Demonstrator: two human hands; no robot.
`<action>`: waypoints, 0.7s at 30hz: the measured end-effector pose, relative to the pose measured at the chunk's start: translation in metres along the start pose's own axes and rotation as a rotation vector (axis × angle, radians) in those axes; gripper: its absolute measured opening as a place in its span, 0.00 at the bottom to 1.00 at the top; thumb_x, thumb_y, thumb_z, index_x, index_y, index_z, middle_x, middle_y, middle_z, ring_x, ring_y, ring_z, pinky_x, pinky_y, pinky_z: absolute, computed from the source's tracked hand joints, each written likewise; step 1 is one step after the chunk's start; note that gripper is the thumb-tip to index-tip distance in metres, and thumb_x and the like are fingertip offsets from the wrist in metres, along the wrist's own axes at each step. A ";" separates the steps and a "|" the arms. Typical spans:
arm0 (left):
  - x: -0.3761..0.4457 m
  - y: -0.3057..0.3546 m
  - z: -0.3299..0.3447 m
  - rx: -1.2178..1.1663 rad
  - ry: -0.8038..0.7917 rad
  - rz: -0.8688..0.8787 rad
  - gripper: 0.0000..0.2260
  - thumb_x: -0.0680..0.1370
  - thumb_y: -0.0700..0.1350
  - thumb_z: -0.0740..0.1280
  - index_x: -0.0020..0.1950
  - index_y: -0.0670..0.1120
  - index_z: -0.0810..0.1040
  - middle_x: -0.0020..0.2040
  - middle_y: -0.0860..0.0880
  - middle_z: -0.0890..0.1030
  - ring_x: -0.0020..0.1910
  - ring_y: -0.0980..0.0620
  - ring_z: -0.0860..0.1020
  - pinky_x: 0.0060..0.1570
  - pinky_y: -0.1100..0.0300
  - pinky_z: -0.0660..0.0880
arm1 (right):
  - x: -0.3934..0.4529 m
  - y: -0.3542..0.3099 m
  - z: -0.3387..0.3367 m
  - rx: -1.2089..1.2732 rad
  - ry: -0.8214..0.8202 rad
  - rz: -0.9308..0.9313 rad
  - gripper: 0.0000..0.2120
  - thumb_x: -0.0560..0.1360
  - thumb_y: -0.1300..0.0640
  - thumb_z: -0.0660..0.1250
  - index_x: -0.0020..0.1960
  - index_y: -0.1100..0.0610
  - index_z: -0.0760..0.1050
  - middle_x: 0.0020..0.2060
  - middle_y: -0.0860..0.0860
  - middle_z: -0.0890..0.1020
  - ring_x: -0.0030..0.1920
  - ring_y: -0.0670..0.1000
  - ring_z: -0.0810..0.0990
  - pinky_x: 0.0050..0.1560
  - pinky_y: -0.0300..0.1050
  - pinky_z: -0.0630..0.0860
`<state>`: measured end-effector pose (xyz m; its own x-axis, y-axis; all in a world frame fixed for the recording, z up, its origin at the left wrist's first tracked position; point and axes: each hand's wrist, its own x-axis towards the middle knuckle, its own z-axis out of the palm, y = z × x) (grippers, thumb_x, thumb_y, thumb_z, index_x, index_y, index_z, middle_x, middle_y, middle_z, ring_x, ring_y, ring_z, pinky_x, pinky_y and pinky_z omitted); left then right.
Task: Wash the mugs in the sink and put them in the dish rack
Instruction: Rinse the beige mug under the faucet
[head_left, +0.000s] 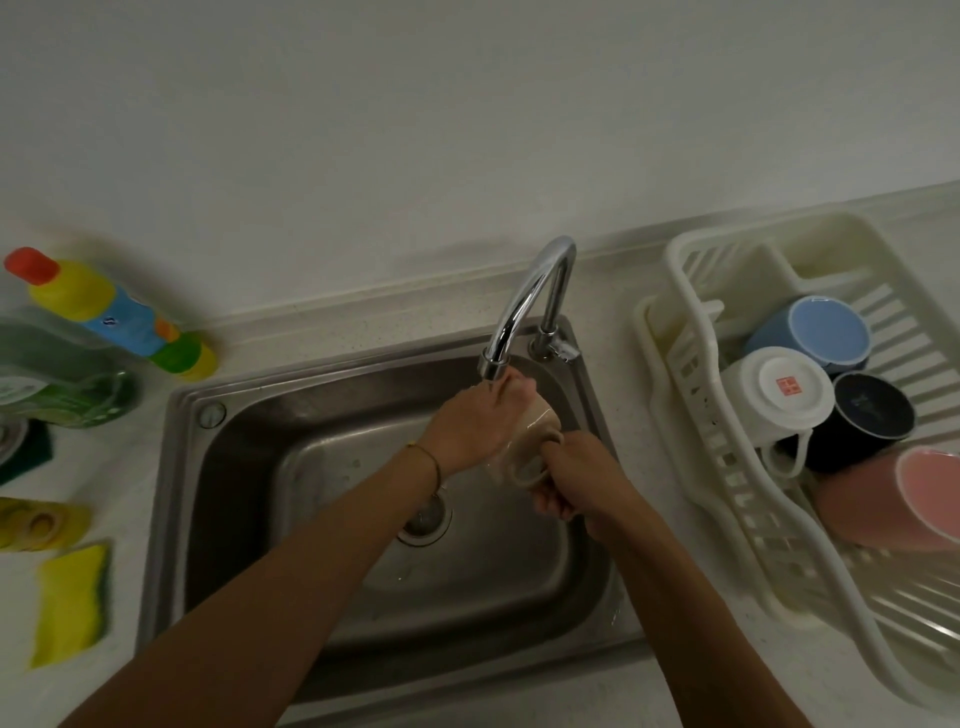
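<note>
We hold a beige mug (530, 441) over the back right part of the stainless sink (260, 410), just under the spout of the chrome faucet (524, 301); our right hand (576, 478) is curled round its handle, and our left hand (478, 421) is wrapped about its upper body, fingers beneath the spout; the blur hides how the left fingers lie on the rim. The basin lies open to the left of the hands and toward the near edge, with the drain (426, 519) showing beside the left wrist; the right forearm crosses the sink's right rim. On the counter (623, 291) to the right stands the white dish rack (727, 467), its near left wall close to the sink; inside it, upside down, sit a blue mug (821, 332), a white mug (779, 389) with a small red square mark on its base that we cannot read, and a dark navy mug (872, 415); a pink mug (893, 499) lies on its side nearest us. To the left of the sink a yellow bottle (109, 312) with a red cap and a blue label lies tilted, the print too blurred to read; a green bottle (52, 384) lies beside it, and a yellow sponge (70, 603) rests near the counter's front.
</note>
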<state>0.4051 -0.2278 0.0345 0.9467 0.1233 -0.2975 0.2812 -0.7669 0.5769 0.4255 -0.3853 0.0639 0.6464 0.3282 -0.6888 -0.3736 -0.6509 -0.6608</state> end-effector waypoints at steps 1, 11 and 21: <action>0.002 -0.002 0.000 -0.054 -0.019 -0.023 0.28 0.74 0.68 0.40 0.62 0.53 0.66 0.59 0.45 0.77 0.51 0.41 0.80 0.48 0.48 0.76 | -0.001 0.001 0.000 0.007 -0.002 0.001 0.18 0.81 0.61 0.55 0.38 0.64 0.78 0.25 0.54 0.79 0.20 0.46 0.73 0.23 0.36 0.68; 0.000 -0.017 0.001 -0.384 -0.071 -0.091 0.21 0.74 0.67 0.68 0.58 0.54 0.72 0.47 0.53 0.78 0.46 0.51 0.78 0.46 0.56 0.74 | -0.002 -0.001 0.000 0.046 -0.057 0.024 0.17 0.82 0.61 0.55 0.40 0.64 0.77 0.24 0.53 0.78 0.20 0.45 0.72 0.23 0.37 0.67; 0.000 -0.029 0.004 -0.592 -0.169 -0.054 0.31 0.71 0.49 0.81 0.69 0.49 0.70 0.54 0.54 0.78 0.50 0.58 0.78 0.44 0.67 0.76 | 0.003 -0.001 -0.009 0.037 -0.125 0.010 0.18 0.82 0.60 0.56 0.46 0.71 0.79 0.24 0.55 0.77 0.22 0.49 0.70 0.22 0.38 0.66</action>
<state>0.3965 -0.2082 0.0148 0.9043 0.0135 -0.4266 0.4134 -0.2761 0.8677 0.4338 -0.3896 0.0645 0.5551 0.4062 -0.7258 -0.4057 -0.6295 -0.6626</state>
